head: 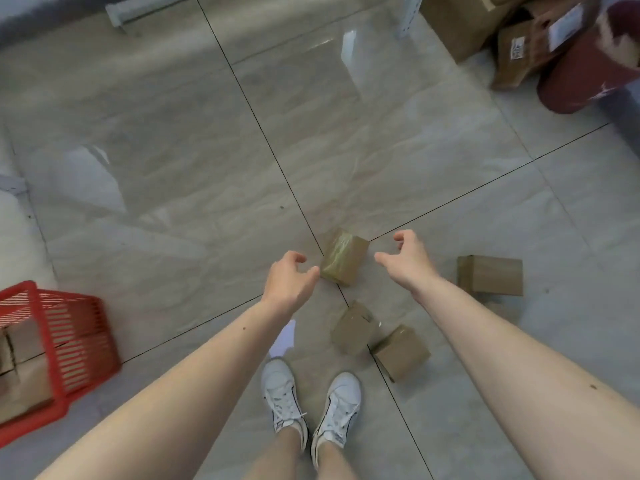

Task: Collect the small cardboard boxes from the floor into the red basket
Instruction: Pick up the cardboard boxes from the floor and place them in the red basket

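Cardboard, brown and sealed with glossy clear tape, forms the taped box [344,257] lying between both hands at centre frame. The left hand [289,283] sits just left of it, fingers loosely curled and holding nothing; its thumb tip appears at the box's near corner, though contact cannot be confirmed. The right hand [406,260] sits just right of the box, fingers spread and relaxed, also holding nothing.

Risk, as a judgement: the tape film is smooth, so a light two-sided squeeze may slip. The polished floor tiles [173,168] could also let the box slide away if one hand arrives first.

Three more boxes lie lower right of centre: a flap-top box [353,328], a plain box [401,352] touching or just beside it, and a larger box [490,275] further right. All are matte, sharp-edged rectangular blocks.

At lower left stands the red basket [78,341], rigid slatted plastic, with cardboard already inside. White canvas shoes [311,400] stand at bottom centre. Large cartons [460,26] are stacked at upper right.
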